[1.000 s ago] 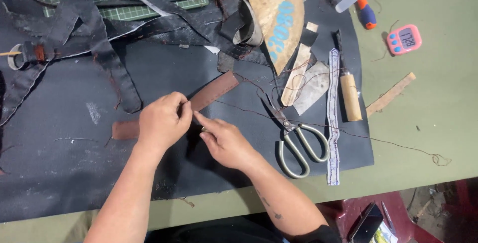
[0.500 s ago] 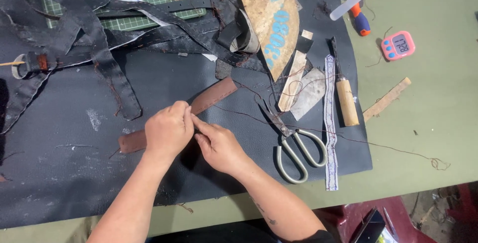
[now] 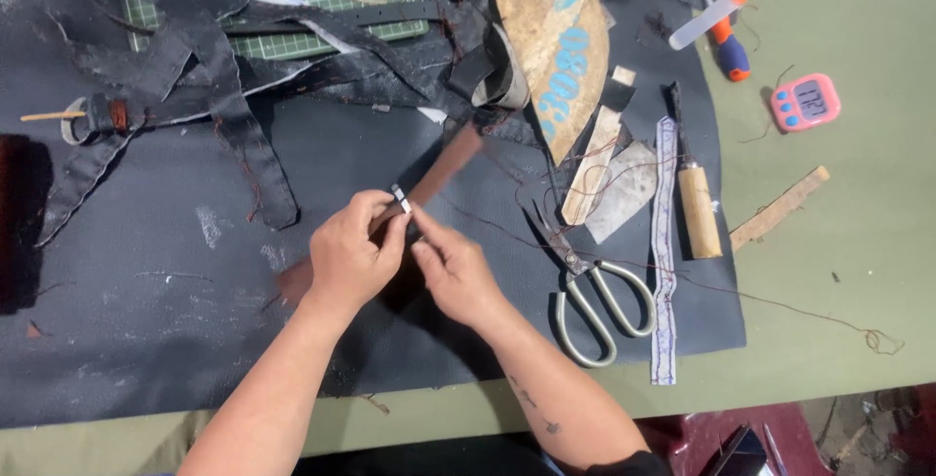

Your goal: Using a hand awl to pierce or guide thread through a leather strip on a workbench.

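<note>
Since a second ago, brown strap (image 3: 444, 170) lifted off dark mat (image 3: 195, 339); left hand (image 3: 349, 259) grasping strap, right hand (image 3: 456, 271) pinching small metal piece (image 3: 401, 197). Scissors (image 3: 585, 291) untouched.

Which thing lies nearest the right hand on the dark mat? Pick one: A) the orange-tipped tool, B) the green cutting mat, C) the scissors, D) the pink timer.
C: the scissors lie just to the side of the right hand on the dark mat, while both hands pinch the brown leather strap; the left hand is on the far side from them.
</note>
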